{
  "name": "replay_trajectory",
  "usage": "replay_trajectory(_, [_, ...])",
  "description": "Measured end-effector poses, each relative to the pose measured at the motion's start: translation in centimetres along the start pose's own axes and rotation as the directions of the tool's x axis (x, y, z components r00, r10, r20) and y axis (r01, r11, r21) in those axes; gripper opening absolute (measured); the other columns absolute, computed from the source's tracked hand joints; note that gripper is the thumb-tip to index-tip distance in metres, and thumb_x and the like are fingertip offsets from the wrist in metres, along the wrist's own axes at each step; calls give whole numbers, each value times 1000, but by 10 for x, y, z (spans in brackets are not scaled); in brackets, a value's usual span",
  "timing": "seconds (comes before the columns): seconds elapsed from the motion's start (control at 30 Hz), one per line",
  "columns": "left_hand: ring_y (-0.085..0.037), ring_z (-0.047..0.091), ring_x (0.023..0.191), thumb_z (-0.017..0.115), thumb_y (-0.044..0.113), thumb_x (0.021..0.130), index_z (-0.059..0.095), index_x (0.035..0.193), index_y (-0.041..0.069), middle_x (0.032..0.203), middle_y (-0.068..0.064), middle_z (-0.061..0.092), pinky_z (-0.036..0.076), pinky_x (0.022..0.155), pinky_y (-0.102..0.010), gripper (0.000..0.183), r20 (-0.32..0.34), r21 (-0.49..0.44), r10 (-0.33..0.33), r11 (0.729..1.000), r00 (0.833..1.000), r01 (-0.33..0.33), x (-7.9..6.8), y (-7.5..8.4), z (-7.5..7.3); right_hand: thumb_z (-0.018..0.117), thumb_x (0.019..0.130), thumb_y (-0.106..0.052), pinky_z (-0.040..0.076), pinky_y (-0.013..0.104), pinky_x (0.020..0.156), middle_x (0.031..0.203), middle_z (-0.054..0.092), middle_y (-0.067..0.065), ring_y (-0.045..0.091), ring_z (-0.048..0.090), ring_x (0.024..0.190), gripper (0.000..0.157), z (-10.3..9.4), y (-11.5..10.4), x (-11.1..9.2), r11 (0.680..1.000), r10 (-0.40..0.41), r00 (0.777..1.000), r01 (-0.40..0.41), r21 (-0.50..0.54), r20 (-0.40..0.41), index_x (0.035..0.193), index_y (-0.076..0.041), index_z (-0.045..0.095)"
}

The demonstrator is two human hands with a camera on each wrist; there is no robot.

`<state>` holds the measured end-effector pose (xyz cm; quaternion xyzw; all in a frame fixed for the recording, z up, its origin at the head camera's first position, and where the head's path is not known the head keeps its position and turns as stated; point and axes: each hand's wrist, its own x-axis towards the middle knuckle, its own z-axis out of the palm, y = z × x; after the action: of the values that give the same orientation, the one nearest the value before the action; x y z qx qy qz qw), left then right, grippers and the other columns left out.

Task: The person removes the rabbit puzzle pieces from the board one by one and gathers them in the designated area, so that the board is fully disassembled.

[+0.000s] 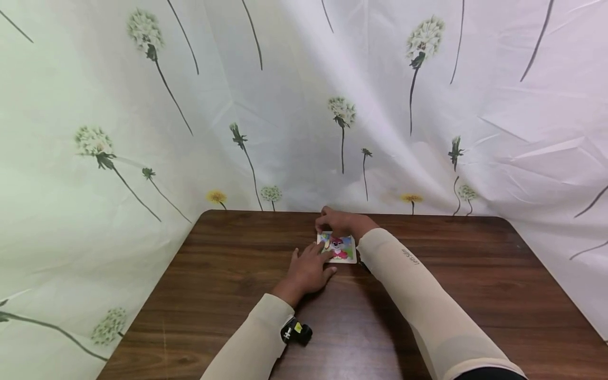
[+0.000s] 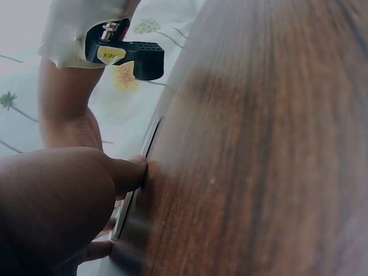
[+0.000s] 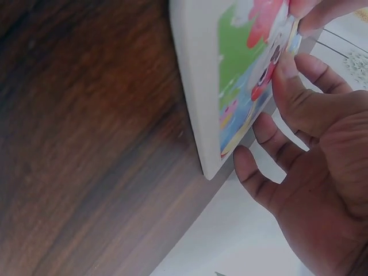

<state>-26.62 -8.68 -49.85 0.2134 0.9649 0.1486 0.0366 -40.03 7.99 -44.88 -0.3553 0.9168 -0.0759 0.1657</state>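
Note:
A small white-bordered picture board (image 1: 348,253) lies flat near the back of the table, printed with a cartoon animal in red and white on green and blue. My left hand (image 1: 309,268) rests at its near left side, fingers spread and reaching onto the picture; in the left wrist view the left thumb (image 2: 135,172) lies along its near edge. Across the far edge reaches my right hand (image 1: 339,221). In the right wrist view the right thumb (image 3: 290,86) presses on the picture while the other fingers (image 3: 276,141) curl at the far edge.
The brown wood-grain table (image 1: 228,295) ends just behind the board, against a pale hanging cloth (image 1: 294,105) printed with dandelions. Both forearms wear light sleeves, and a black camera (image 1: 296,332) is strapped at the left wrist. The right forearm (image 1: 418,295) stretches across the table's right side.

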Motion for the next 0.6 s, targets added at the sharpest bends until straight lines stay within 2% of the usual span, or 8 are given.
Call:
replay_trajectory(0.47, [-35,37,165,57,48,113,57,160,25,177,-9,40,29,127,-76,52,26,21,-18,1000,999,18,-2,4,-1,73,101,4,47,38,95,130,44,8,24,49,115,29,2,1,2,1000,6,1000,-6,-10,17,115,-20,63])
replay_trajectory(0.6, [-35,38,163,57,48,113,59,159,25,175,-12,40,29,126,-76,51,22,22,-20,1000,1000,19,-4,4,-3,76,98,5,48,38,97,128,48,8,23,49,114,33,2,1,2,1000,-3,1000,3,-3,8,113,-20,62])
